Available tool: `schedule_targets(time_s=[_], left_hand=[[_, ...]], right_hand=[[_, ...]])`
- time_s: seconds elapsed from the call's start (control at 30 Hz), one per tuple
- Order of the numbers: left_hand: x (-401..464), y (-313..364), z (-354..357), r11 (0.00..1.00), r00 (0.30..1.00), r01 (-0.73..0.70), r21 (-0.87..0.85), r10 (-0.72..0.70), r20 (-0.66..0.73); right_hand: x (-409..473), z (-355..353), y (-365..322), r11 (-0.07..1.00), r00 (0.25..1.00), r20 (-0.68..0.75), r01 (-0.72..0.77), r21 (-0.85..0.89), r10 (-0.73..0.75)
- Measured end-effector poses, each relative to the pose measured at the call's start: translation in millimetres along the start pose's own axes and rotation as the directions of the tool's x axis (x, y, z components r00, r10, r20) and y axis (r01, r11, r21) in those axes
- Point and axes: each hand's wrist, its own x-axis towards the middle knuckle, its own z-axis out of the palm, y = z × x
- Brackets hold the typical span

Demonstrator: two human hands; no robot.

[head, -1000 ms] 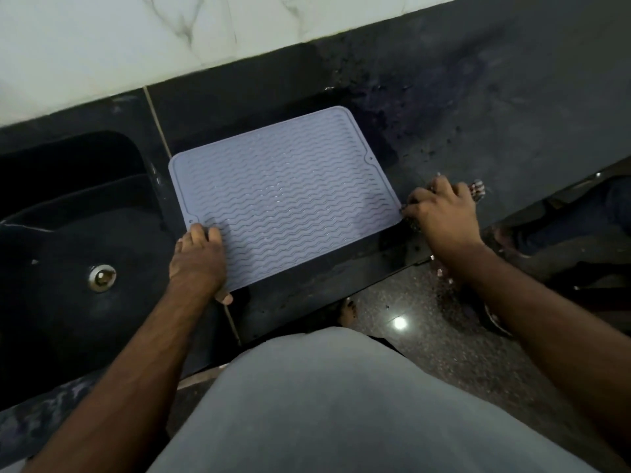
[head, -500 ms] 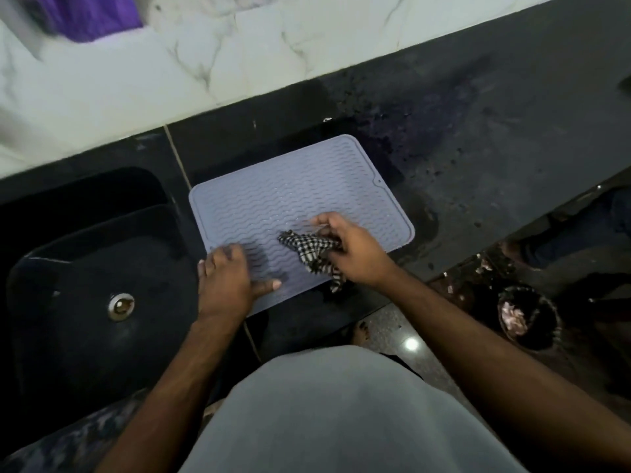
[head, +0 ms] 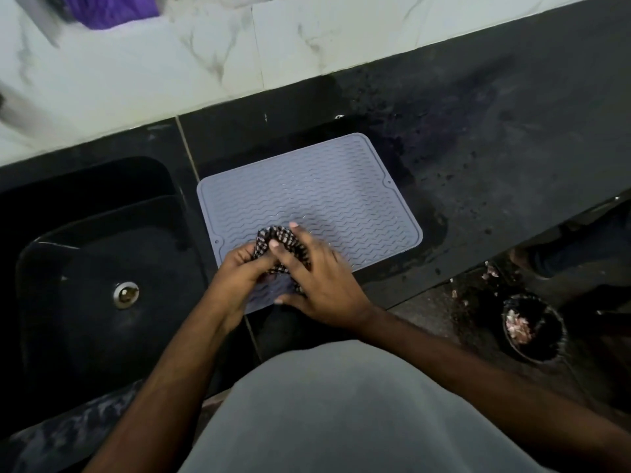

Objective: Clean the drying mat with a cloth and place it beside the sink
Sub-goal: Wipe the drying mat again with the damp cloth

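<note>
Counter: black stone countertop (head: 495,138), speckled with dark crumbs and damp patches on the right half; white marble-look wall tiles (head: 170,73) run behind it.
Sink: black basin (head: 85,261) set into the counter on my left, metal drain (head: 126,294) in its floor.
Shirt: my grey shirt (head: 341,411) fills the bottom of the view.
Mat: grey drying mat (head: 324,192) with wavy ridges lies flat on the counter just right of the sink, slightly rotated, near edge close to the counter front. My hands cover its near-left corner.
Right hand: my right hand (head: 317,288) sits over the mat's near-left part, palm down, fingers curled round the cloth, thumb up against it.
Left hand: my left hand (head: 239,271) meets it from the sink side, fingers pinching the same cloth on its left edge.
Cloth: black-and-white checked cloth (head: 276,235) bunched between both hands, touching the mat surface. Some motion blur there, so exact finger placement is unclear.
Bin: dark round bin (head: 532,329) on the floor at right, holding pale scraps.
Purple item: blurred purple thing (head: 109,8) at the top-left edge, can't tell what it is.
</note>
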Motion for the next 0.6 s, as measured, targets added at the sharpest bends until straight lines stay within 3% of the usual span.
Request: schedule_targets(time_s=[0.1,0.3,0.37,0.47,0.6], left_hand=[[4,2,-8,0.991,1.0,0.008,0.133,-0.01,0.015],[5,-3,-47,0.909,0.986,-0.158,0.385,0.123,0.115],[13,-3,-62,0.768,0.979,-0.202,0.608,0.142,0.146],[28,-13,-64,0.426,0.977,-0.212,0.88,0.097,0.188],[41,-34,-54,0.263,0.995,-0.095,0.96,0.033,0.089]], right_hand=[[8,-2,7,0.999,0.999,0.04,0.007,0.032,-0.008],[6,-3,24,0.981,0.97,0.191,0.171,-0.095,-0.151],[9,2,25,0.978,0.96,0.244,0.168,-0.122,-0.135],[19,8,20,0.967,0.93,0.346,0.189,-0.169,-0.121],[23,6,24,0.958,0.919,0.388,0.17,-0.232,-0.069]])
